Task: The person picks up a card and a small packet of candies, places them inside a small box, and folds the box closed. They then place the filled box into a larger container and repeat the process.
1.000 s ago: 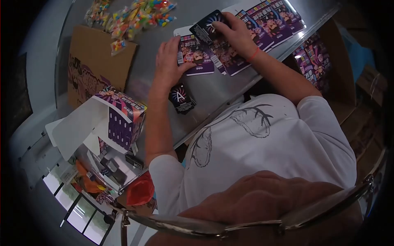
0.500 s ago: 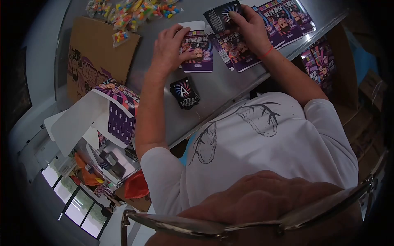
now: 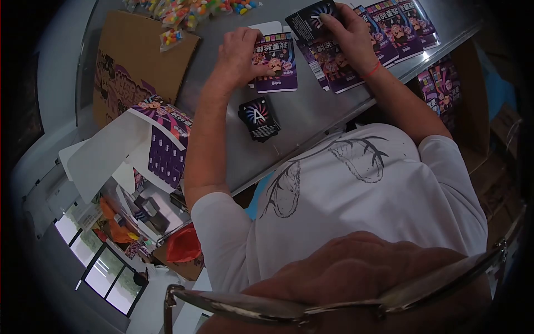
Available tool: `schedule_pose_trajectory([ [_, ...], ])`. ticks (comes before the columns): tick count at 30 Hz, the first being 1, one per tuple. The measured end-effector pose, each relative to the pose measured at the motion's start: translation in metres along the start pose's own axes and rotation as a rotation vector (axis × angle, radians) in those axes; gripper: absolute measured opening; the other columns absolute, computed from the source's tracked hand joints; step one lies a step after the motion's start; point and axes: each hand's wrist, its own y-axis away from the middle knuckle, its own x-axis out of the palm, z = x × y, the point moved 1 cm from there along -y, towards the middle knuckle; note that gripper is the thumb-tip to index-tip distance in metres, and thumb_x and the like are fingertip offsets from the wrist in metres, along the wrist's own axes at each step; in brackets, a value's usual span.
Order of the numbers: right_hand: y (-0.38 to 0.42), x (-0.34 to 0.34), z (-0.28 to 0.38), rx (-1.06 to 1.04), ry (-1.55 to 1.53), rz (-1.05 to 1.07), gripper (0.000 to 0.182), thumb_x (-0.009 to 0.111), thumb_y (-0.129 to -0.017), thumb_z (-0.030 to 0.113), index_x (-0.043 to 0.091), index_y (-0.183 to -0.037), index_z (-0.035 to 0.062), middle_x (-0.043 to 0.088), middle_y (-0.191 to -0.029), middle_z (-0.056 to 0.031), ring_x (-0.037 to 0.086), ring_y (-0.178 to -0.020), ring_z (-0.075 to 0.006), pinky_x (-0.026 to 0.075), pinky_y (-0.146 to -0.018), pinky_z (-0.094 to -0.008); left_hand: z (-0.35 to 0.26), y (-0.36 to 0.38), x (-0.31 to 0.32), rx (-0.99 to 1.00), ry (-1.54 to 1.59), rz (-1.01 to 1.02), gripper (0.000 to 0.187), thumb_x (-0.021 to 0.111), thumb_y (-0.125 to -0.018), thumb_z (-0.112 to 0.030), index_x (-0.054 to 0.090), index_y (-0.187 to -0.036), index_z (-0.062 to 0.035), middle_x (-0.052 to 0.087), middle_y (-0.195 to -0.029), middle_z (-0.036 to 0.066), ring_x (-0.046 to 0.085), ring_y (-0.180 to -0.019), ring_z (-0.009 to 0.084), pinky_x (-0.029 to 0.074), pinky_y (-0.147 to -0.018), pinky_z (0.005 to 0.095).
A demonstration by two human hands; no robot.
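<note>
My left hand (image 3: 239,58) rests on a flat purple printed box (image 3: 278,71) on the metal table, thumb across its front and fingers curled at its upper left edge. A white flap (image 3: 268,27) shows at the box's top. Pinched in my right hand (image 3: 351,39) is a black stack of cards (image 3: 309,23), thumb on its face. Below this stack lies another purple box (image 3: 332,65), partly covered by it and my hand. A second black stack (image 3: 259,118) with a coloured "A" sits on the table nearer my body.
More purple boxes (image 3: 397,30) overlap at the right along the metal table (image 3: 214,145). Small bags of coloured candies (image 3: 189,12) lie at the back left, beside a cardboard sheet (image 3: 142,61). An open printed carton (image 3: 167,150) stands left; another carton (image 3: 473,106) holds purple packs (image 3: 439,86) at right.
The view has shifted slightly, moving the table items right and up. The right hand keeps the black card stack over the box; the left stays on its box.
</note>
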Motion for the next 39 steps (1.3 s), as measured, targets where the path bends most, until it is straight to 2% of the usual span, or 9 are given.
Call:
schedule_pose_trajectory([
  [4, -0.001, 0.002, 0.002, -0.051, 0.050, 0.021, 0.025, 0.062, -0.085, 0.014, 0.057, -0.106, 0.0018, 0.063, -0.084, -0.0075, 0.062, -0.074, -0.0188, 0.052, -0.060, -0.0298, 0.001, 0.006, 0.002, -0.001, 0.006, 0.058, 0.071, 0.084, -0.055, -0.024, 0.052, -0.117, -0.0082, 0.051, -0.116, 0.009, 0.046, -0.108, 0.0320, 0.040, -0.093, 0.0415],
  [9, 0.000, 0.004, 0.004, -0.118, 0.117, 0.048, 0.025, 0.062, -0.084, 0.014, 0.058, -0.106, 0.0022, 0.063, -0.085, -0.0075, 0.062, -0.075, -0.0193, 0.052, -0.061, -0.0301, 0.002, 0.002, 0.006, 0.051, 0.067, -0.150, 0.072, 0.084, -0.056, -0.028, 0.052, -0.117, -0.0089, 0.050, -0.117, 0.008, 0.045, -0.110, 0.0311, 0.039, -0.093, 0.0424],
  [13, -0.001, 0.008, 0.006, -0.157, 0.170, 0.072, 0.025, 0.062, -0.084, 0.013, 0.058, -0.106, 0.0026, 0.063, -0.085, -0.0075, 0.062, -0.075, -0.0197, 0.052, -0.061, -0.0304, -0.002, -0.006, 0.004, -0.005, 0.007, -0.062, 0.070, 0.083, -0.056, -0.031, 0.052, -0.115, -0.0090, 0.050, -0.116, 0.008, 0.045, -0.109, 0.0313, 0.039, -0.093, 0.0434],
  [15, 0.000, 0.009, 0.008, -0.189, 0.191, 0.085, 0.025, 0.062, -0.084, 0.013, 0.058, -0.106, 0.0027, 0.063, -0.086, -0.0075, 0.062, -0.075, -0.0199, 0.052, -0.062, -0.0305, -0.001, -0.010, 0.003, -0.073, -0.016, 0.060, 0.075, 0.086, -0.051, -0.037, 0.054, -0.114, -0.0118, 0.050, -0.117, 0.005, 0.043, -0.114, 0.0287, 0.038, -0.091, 0.0465],
  [18, -0.001, 0.010, 0.008, -0.226, 0.231, 0.097, 0.025, 0.062, -0.084, 0.013, 0.058, -0.107, 0.0030, 0.063, -0.086, -0.0075, 0.062, -0.076, -0.0202, 0.052, -0.062, -0.0307, 0.001, -0.010, 0.006, -0.037, -0.017, 0.091, 0.073, 0.086, -0.051, -0.038, 0.054, -0.111, -0.0124, 0.051, -0.113, 0.005, 0.045, -0.111, 0.0279, 0.037, -0.090, 0.0453],
  [25, 0.000, 0.011, 0.013, -0.318, 0.311, 0.131, 0.025, 0.062, -0.083, 0.013, 0.058, -0.107, 0.0035, 0.063, -0.087, -0.0076, 0.061, -0.076, -0.0209, 0.052, -0.063, -0.0311, -0.004, -0.008, 0.007, -0.013, 0.011, 0.011, 0.071, 0.086, -0.050, -0.039, 0.055, -0.109, -0.0132, 0.052, -0.110, 0.005, 0.046, -0.109, 0.0278, 0.036, -0.089, 0.0443],
  [31, -0.002, 0.015, 0.014, -0.406, 0.389, 0.165, 0.026, 0.062, -0.083, 0.012, 0.058, -0.107, 0.0040, 0.063, -0.087, -0.0076, 0.061, -0.077, -0.0215, 0.052, -0.064, -0.0314, -0.012, 0.002, 0.008, -0.052, 0.045, -0.090, 0.068, 0.087, -0.052, -0.032, 0.055, -0.108, -0.0113, 0.052, -0.106, 0.007, 0.046, -0.104, 0.0292, 0.039, -0.088, 0.0432],
  [33, -0.002, 0.016, 0.015, -0.435, 0.415, 0.176, 0.026, 0.062, -0.083, 0.012, 0.058, -0.107, 0.0042, 0.063, -0.088, -0.0076, 0.061, -0.077, -0.0217, 0.052, -0.064, -0.0316, -0.019, 0.005, 0.007, 0.016, 0.090, -0.264, 0.057, 0.083, -0.058, -0.022, 0.057, -0.107, -0.0065, 0.053, -0.105, 0.009, 0.048, -0.101, 0.0309, 0.042, -0.086, 0.0413],
  [39, -0.011, 0.026, 0.014, -0.520, 0.502, 0.200, 0.026, 0.062, -0.082, 0.012, 0.059, -0.107, 0.0047, 0.063, -0.088, -0.0076, 0.061, -0.078, -0.0223, 0.052, -0.065, -0.0319, -0.030, 0.008, 0.001, 0.131, 0.081, -0.428, 0.040, 0.078, -0.063, -0.010, 0.061, -0.100, -0.0059, 0.049, -0.109, 0.013, 0.049, -0.099, 0.0324, 0.044, -0.085, 0.0396],
])
